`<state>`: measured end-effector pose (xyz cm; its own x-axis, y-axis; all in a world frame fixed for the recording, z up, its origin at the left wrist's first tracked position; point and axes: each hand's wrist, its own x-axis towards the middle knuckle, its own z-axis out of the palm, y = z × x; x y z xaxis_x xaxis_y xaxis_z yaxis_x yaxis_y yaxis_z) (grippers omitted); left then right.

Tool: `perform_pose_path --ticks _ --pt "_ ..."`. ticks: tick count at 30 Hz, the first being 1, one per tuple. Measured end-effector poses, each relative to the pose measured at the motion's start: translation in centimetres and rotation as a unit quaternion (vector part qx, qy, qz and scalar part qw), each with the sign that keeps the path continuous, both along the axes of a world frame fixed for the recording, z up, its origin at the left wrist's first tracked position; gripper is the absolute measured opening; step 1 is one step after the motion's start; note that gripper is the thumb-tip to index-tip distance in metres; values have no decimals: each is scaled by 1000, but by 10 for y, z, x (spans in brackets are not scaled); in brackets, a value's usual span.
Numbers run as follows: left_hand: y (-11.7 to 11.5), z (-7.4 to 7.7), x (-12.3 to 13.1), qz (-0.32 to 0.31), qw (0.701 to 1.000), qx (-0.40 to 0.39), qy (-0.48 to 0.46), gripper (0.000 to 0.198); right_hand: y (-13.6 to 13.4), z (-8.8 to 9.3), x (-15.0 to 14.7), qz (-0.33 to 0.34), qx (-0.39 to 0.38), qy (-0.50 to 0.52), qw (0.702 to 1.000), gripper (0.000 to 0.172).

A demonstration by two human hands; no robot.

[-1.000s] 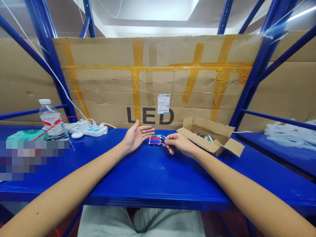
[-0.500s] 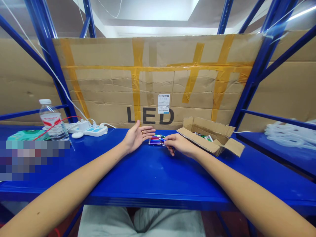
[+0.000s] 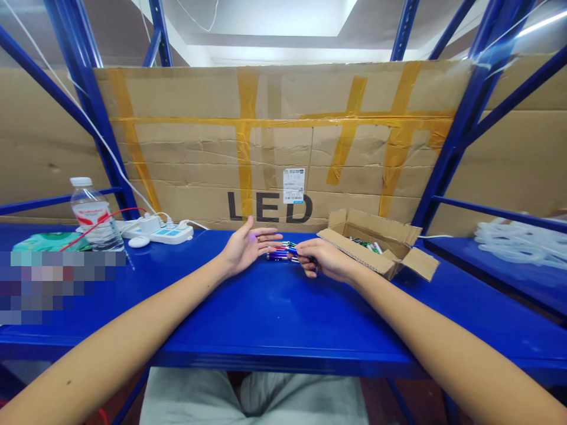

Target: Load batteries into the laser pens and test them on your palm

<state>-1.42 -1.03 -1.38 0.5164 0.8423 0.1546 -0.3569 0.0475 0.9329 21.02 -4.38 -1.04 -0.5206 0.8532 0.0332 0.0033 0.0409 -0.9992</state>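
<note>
Several slim, shiny pen-like sticks in blue, red and green (image 3: 275,257) lie side by side on the blue table. My right hand (image 3: 325,258) pinches a blue stick (image 3: 291,250) over their right end. To their left is my left hand (image 3: 248,247), palm facing right and fingers stretched out, with nothing held. A small violet glow shows on its palm. The left fingertips hide part of the row. Behind my right wrist stands an open cardboard box (image 3: 376,245) with green and silver sticks (image 3: 367,244) inside.
A clear water bottle (image 3: 95,215), a green packet (image 3: 48,241) and a white power strip (image 3: 170,232) with cables sit at the left. A large taped cardboard panel (image 3: 199,153) stands behind the table. Coiled white tubing (image 3: 522,239) lies at far right.
The violet glow has appeared on my left palm. My left fingers have shifted slightly right over the row, and the blue stick in my right hand has turned a little.
</note>
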Motion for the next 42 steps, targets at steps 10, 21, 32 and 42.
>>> perform_pose_path --ticks 10,21,32,42 --pt "-1 1 0 -7 999 -23 -22 73 4 -6 -2 1 -6 -26 1000 22" --pt "-1 1 -1 4 999 -27 -28 73 1 -3 -1 -19 9 -40 999 16" --pt "4 -1 -4 -22 999 -21 -39 73 2 -2 -2 -31 9 -44 999 18" --pt "3 1 -3 -15 999 -24 -31 75 1 -3 -4 -43 -18 -41 998 17"
